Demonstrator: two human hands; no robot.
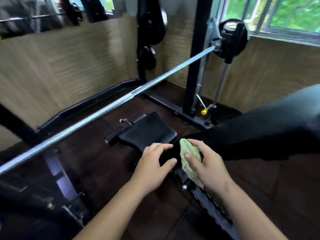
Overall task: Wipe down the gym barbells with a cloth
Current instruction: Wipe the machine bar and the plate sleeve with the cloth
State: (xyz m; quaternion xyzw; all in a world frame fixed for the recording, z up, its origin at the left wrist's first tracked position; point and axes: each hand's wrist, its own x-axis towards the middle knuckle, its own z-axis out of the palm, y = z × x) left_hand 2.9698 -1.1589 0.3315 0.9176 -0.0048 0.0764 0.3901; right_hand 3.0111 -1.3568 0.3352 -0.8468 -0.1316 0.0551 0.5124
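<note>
Since the cloth (pixel 184 146) sits bunched in our right hand (pixel 207 163), below the barbell (pixel 107 108) and apart from it, we judge that no wiping is under way. Our right fingers (pixel 199 144) curl round the cloth, while our left hand (pixel 154 163), equally clear of the barbell, spreads loosely and holds nothing. The whole barbell, up to its weight plate (pixel 230 38), seems left to do.
</note>
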